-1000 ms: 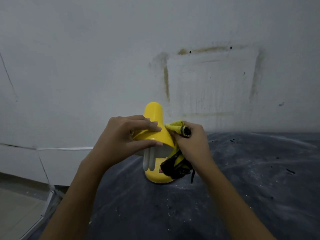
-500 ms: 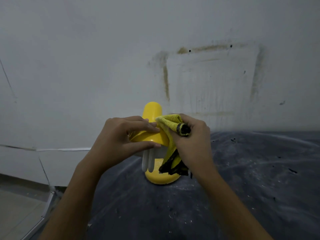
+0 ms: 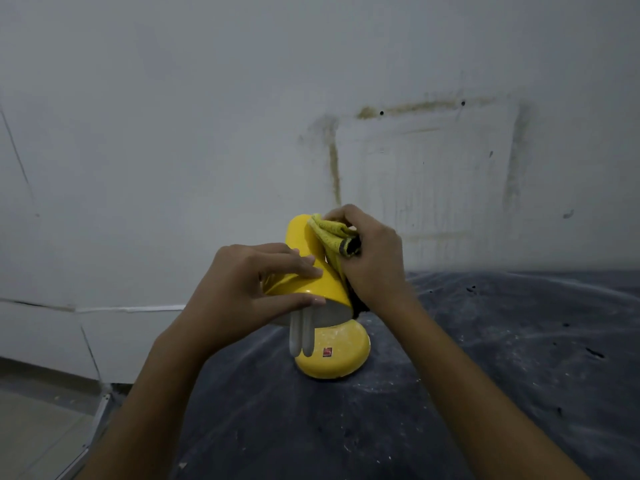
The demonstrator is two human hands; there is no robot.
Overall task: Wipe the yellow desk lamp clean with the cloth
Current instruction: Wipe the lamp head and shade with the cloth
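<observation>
The yellow desk lamp point(image 3: 300, 242) stands on a dark dusty table top point(image 3: 485, 358), its cone shade tilted toward me with a white tube bulb point(image 3: 302, 336) hanging out of it. Its round yellow base point(image 3: 341, 355) is speckled with dust. My left hand point(image 3: 242, 289) grips the shade's lower rim, fingers over the top and thumb under the edge. My right hand point(image 3: 372, 258) holds a bunched yellow cloth point(image 3: 329, 232) with a dark edge, pressed against the upper right side of the shade. The lamp's neck is hidden behind my right hand.
A stained white wall point(image 3: 207, 133) rises right behind the lamp. The table's left edge drops to a tiled floor point(image 3: 34, 427) at the lower left. The dark top stretches away to the right, scattered with white dust and specks.
My right hand has carried the cloth up from the shade's lower right side to its upper end. The left hand has kept its grip on the shade's rim.
</observation>
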